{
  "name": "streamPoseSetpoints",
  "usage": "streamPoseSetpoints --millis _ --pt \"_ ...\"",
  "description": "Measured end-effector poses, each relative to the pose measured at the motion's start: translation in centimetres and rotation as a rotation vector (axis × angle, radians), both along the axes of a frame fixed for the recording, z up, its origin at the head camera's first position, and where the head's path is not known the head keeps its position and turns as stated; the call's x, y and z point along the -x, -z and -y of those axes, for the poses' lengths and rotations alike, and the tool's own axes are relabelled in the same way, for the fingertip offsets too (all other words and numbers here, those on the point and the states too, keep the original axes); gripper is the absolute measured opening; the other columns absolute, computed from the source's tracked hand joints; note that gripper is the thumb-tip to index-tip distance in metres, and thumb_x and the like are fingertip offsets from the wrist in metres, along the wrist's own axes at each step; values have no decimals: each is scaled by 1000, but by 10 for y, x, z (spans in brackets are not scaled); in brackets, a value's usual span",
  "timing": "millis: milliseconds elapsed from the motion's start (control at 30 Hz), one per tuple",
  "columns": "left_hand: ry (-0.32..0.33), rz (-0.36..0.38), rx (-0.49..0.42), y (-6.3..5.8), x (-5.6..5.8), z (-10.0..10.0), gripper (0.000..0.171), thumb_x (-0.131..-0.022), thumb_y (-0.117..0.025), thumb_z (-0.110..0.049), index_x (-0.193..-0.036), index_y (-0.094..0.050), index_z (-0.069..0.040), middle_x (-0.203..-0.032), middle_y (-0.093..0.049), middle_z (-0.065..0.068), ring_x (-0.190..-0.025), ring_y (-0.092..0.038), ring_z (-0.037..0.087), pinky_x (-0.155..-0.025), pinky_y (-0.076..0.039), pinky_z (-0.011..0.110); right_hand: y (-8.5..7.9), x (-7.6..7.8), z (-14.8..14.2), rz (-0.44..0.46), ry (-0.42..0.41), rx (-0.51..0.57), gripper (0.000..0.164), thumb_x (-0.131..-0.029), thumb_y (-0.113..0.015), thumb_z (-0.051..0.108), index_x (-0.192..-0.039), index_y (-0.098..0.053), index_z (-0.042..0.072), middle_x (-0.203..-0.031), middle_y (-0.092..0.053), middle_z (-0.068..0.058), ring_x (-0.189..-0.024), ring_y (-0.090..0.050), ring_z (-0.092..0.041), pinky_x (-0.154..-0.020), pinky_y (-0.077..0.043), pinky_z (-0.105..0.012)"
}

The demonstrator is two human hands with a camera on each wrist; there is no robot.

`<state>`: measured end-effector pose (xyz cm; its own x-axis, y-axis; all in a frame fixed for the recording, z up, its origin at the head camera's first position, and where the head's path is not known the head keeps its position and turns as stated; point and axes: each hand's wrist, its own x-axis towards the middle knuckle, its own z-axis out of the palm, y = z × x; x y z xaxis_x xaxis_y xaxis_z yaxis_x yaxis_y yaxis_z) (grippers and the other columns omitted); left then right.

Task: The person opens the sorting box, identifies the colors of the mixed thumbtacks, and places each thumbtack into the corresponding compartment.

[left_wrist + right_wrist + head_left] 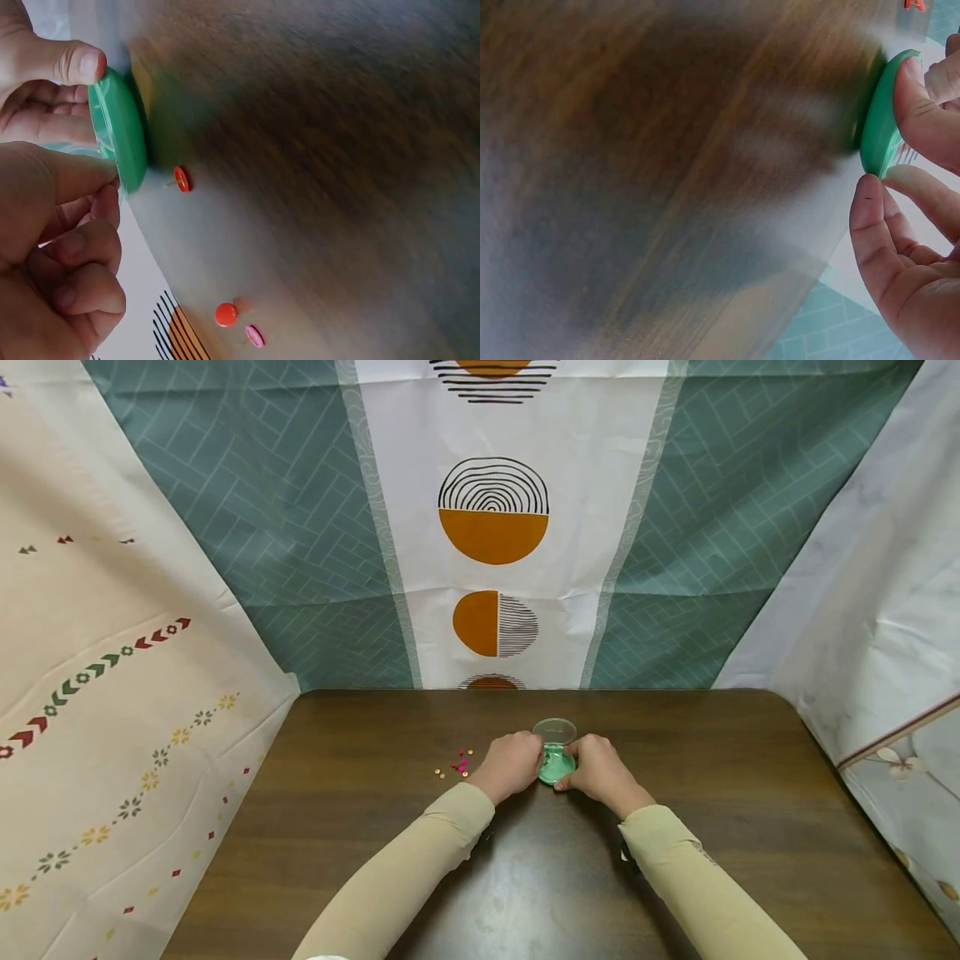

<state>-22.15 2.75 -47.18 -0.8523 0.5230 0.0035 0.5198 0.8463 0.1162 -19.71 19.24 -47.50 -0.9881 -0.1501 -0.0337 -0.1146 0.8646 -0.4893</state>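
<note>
A small round plastic case (557, 765) with a green base and a clear lid (555, 729) raised at its far side is between my two hands near the middle of the table. My left hand (514, 762) grips its left edge, the other fingers curled; in the left wrist view this hand (64, 240) is the lower one. On the right edge, my right hand (598, 768) pinches the case, thumb at the near side. The green base (883, 116) shows tilted in the right wrist view. What lies inside is too small to tell.
Several thumbtacks (462, 766), red, pink and gold-coloured, lie loose on the brown wooden table (360, 860) left of my left hand. In the left wrist view a red tack (181, 178) is close to the case. Patterned cloths (330, 527) hang behind and beside the table.
</note>
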Motion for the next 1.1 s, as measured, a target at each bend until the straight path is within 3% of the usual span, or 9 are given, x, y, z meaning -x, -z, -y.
streamPoseSetpoints --millis 300,600,1100 --pt "-25 49 40 3 0 -7 19 -89 -56 -22 -71 -59 -17 -80 -63 -2 -63 -58 11 -49 -48 34 -1 -1 0 -3 -4 8 63 -53 -91 30 -106 -71 3 -106 -70 -11 -88 -60 -22 -78 -49 -38" --pt "-43 79 15 5 3 -9 25 -86 -57 -20 -61 -52 -19 -66 -56 -4 -56 -51 8 -45 -43 32 -2 0 0 8 0 5 61 -54 -90 30 -106 -71 3 -108 -69 -10 -91 -60 -23 -78 -49 -37" --pt "-24 51 0 4 1 -7 28 -87 -56 -19 -59 -51 -19 -62 -54 -6 -53 -49 7 -45 -41 30 -1 -2 0 8 9 4 61 -55 -90 29 -106 -70 3 -107 -69 -11 -88 -59 -22 -77 -49 -37"
